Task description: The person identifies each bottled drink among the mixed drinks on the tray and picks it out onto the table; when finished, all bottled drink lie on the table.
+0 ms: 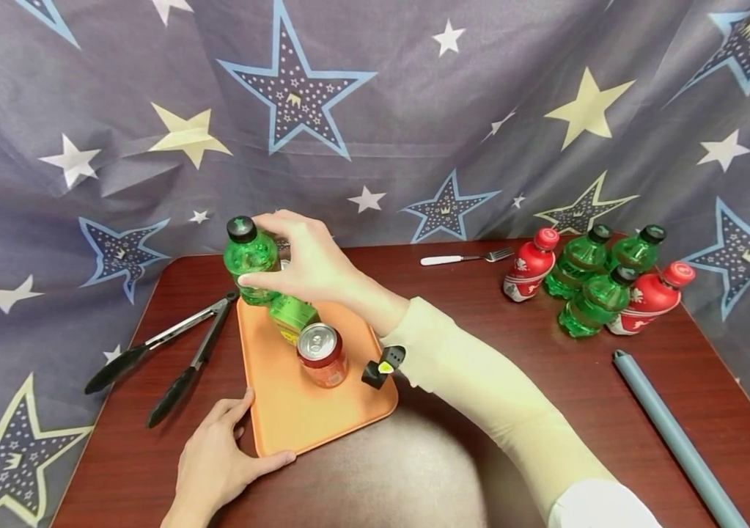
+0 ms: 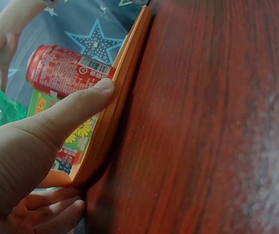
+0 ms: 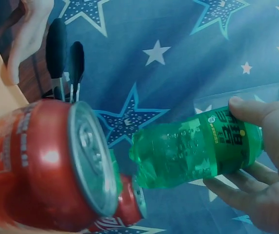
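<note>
My right hand (image 1: 311, 257) grips a green plastic soda bottle (image 1: 252, 257) with a black cap, thumb on one side and fingers on the other. In the right wrist view the bottle's (image 3: 178, 151) base hangs free of the hand, over the far left corner of an orange tray (image 1: 295, 418). On the tray stand a red can (image 1: 323, 359) and a green carton (image 1: 292, 315); another red can (image 3: 129, 202) shows behind the nearer one. My left hand (image 1: 219, 455) holds the tray's near left corner, thumb along the near rim, fingers by the left side.
Metal tongs (image 1: 183, 334) with black handles lie left of the tray. A white-handled fork (image 1: 467, 258) lies at the back. Several green bottles (image 1: 582, 260) and two red bottles (image 1: 529, 265) stand at the right, near a grey tube (image 1: 678, 440). A starry curtain (image 1: 375, 132) hangs behind.
</note>
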Demonstrator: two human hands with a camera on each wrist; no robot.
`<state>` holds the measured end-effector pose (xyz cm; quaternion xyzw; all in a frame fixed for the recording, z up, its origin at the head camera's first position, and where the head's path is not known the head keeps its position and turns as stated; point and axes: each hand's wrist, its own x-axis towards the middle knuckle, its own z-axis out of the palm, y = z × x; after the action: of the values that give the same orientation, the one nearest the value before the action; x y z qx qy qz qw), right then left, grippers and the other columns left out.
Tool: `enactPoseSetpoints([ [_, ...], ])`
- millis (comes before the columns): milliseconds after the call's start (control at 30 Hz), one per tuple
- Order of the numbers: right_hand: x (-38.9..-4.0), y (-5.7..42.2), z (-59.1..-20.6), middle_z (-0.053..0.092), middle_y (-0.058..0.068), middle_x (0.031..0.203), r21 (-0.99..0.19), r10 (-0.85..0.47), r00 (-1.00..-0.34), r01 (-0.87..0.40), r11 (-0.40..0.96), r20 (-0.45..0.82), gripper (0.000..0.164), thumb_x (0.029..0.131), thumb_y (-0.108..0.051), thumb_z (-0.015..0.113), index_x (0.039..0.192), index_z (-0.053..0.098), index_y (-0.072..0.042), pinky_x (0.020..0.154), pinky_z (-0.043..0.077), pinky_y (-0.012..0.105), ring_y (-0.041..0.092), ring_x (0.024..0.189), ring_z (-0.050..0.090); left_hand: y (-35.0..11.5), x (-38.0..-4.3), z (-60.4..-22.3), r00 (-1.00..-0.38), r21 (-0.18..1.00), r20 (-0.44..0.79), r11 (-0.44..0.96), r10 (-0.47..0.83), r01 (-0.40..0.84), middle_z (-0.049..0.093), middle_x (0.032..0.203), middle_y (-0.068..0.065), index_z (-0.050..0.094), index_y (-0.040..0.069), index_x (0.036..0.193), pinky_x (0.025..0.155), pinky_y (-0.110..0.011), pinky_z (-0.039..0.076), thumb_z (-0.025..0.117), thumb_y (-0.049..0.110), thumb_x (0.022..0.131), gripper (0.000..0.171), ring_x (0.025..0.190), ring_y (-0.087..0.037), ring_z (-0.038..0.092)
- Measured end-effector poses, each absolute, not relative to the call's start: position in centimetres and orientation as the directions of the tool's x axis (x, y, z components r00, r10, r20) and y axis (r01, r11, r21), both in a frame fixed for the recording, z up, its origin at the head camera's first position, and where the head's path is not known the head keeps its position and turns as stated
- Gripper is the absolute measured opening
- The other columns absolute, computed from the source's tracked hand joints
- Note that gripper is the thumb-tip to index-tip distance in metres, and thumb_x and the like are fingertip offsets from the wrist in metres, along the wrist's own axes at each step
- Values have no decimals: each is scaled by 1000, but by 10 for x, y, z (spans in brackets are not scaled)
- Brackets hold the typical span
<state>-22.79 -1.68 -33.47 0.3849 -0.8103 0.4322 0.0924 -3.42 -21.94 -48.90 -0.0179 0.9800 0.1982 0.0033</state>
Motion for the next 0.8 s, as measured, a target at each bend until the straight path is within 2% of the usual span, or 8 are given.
enactPoseSetpoints([
  [133,-226,-10,-330,71,6,127,-635,-518,-689,-705,317,507,65,81,-28,95,137,69,-8,92,54,11,13,114,67,-220,-35,-490,-999,391,-10,920,-33,-34,66,122,-4,54,7,156,65,-31,43,84,90,55,134,85,-12,56],
  [333,-226,2,-330,73,5,127,-641,-488,-705,-694,327,515,64,80,-28,95,136,71,-9,96,54,12,12,114,70,-220,-35,-490,-999,389,-25,920,-36,-43,65,123,-4,53,8,157,66,-32,44,83,90,55,134,87,-12,57],
  [533,-226,15,-328,73,8,128,-657,-442,-714,-689,306,543,63,80,-24,96,135,72,-5,91,56,12,13,110,72,-220,-36,-490,-998,379,-37,924,-42,-53,64,120,-6,53,9,157,66,-32,45,83,91,55,134,88,-13,58],
  [800,-229,29,-333,76,6,125,-595,-386,-700,-714,368,601,58,79,-29,96,130,76,-9,92,59,24,14,109,71,-219,-36,-491,-998,378,-38,924,-41,-52,64,121,-6,53,9,157,66,-32,45,83,91,55,134,87,-13,57],
])
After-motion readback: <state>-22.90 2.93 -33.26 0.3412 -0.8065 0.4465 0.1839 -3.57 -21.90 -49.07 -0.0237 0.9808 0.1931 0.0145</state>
